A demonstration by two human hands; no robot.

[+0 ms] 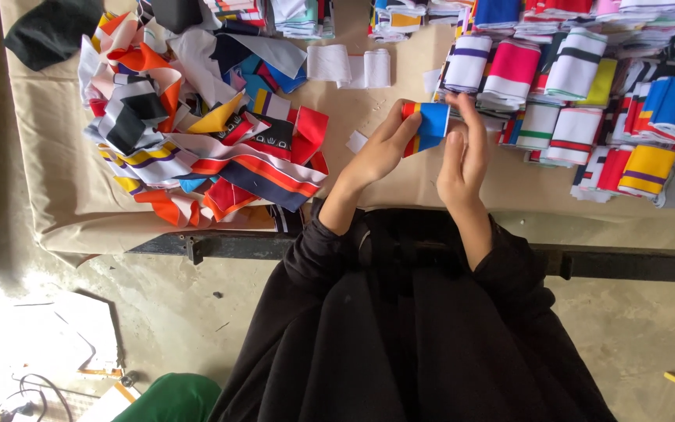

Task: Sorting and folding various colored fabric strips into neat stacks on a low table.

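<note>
A loose heap of striped fabric strips (pixel 205 133) sprawled on the left of the bench (pixel 48 187); folded stacks (pixel 587 86) lined the right, white pieces (pixel 351 66) lay far centre.

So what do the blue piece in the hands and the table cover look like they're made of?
Blue piece: soft knit fabric, probably ribbed, matte, with red and yellow stripes; it bends between the left hand and right hand. Table cover: beige woven cloth, matte, judging by its creases and draped edge.
</note>
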